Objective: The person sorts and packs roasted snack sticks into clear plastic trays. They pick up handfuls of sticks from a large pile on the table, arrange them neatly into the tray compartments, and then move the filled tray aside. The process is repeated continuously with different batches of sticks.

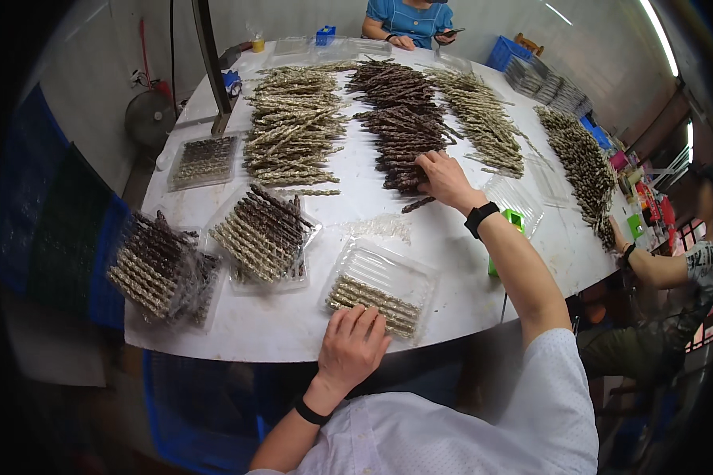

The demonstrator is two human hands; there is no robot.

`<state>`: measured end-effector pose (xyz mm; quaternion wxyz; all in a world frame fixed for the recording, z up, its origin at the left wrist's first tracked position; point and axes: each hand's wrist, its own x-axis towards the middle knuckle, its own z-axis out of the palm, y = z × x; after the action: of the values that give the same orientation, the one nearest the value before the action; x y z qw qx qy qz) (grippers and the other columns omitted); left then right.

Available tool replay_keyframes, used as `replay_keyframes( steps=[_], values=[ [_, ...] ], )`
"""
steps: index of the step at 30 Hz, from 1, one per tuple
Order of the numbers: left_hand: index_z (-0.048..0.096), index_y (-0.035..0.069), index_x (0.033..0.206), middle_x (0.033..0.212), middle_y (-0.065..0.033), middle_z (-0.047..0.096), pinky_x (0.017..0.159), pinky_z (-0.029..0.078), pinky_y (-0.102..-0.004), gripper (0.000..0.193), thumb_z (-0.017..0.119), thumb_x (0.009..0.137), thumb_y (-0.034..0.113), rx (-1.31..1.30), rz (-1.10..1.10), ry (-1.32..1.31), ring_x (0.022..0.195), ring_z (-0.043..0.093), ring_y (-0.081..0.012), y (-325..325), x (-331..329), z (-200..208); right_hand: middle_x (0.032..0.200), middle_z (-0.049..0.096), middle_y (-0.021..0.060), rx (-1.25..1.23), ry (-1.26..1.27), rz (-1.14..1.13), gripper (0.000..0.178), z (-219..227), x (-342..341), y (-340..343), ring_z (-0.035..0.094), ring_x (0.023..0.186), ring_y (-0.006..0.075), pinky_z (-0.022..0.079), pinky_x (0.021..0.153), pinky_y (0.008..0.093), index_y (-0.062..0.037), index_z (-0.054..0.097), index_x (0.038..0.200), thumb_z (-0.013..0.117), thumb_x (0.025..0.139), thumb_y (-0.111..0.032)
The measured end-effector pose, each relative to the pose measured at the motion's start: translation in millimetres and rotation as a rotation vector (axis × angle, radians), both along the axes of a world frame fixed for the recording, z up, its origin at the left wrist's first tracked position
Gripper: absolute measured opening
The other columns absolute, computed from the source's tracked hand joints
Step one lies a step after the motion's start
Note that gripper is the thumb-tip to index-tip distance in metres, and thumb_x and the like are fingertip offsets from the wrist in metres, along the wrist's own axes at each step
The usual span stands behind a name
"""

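Note:
My left hand lies over the near edge of a clear plastic tray, its fingers stretched onto several pale gold twisted sticks in the tray's near part. At the near end of a long pile of dark brown twisted sticks, my right hand has its fingers bent and pinching at the sticks. Its fingertips are partly hidden among them. One dark stick lies loose just below that hand. Pale gold sticks form a heap left of the dark pile, and another pale heap lies to its right.
Filled clear trays with dark and pale sticks stack at the left, beside wrapped ones. A metal post rises at the left edge. A green object stands by my right forearm. One person sits opposite; another's hand touches a right-hand heap.

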<state>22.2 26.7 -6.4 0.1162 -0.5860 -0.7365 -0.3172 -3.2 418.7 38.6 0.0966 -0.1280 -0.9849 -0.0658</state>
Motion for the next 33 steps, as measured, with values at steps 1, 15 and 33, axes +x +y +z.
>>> replay_keyframes(
  steps=[1,15,33],
  values=[
    [0.068,0.005,0.111,0.116,-0.0101,0.064,0.103,0.044,-0.0477,0.036,0.077,0.082,0.026,0.000,0.001,0.002,0.116,0.057,-0.0295,0,0,0,0.110,0.062,0.0087,0.015,0.007,-0.002,0.049,0,1,0,0.058,0.109,0.0313,0.052,0.089,0.0447,-0.0077,0.059,0.117,0.083,0.075,-0.019],
    [0.069,0.006,0.110,0.116,-0.0095,0.065,0.103,0.044,-0.0471,0.037,0.078,0.080,0.024,0.005,0.008,0.003,0.116,0.058,-0.0284,1,1,0,0.095,0.061,0.0067,0.265,0.039,0.081,0.010,-17,0,-5,0.058,0.098,0.0242,0.047,0.082,0.0390,-0.0107,0.065,0.094,0.057,0.088,-0.010],
    [0.067,0.006,0.111,0.116,-0.0085,0.063,0.102,0.044,-0.0465,0.041,0.081,0.075,0.022,0.031,-0.006,0.014,0.115,0.057,-0.0292,3,1,0,0.087,0.067,0.0015,-1.506,0.674,0.050,0.016,44,24,-22,0.061,0.081,0.0137,0.050,0.076,0.0305,-0.0057,0.065,0.094,0.073,0.096,-0.020]
  ],
)
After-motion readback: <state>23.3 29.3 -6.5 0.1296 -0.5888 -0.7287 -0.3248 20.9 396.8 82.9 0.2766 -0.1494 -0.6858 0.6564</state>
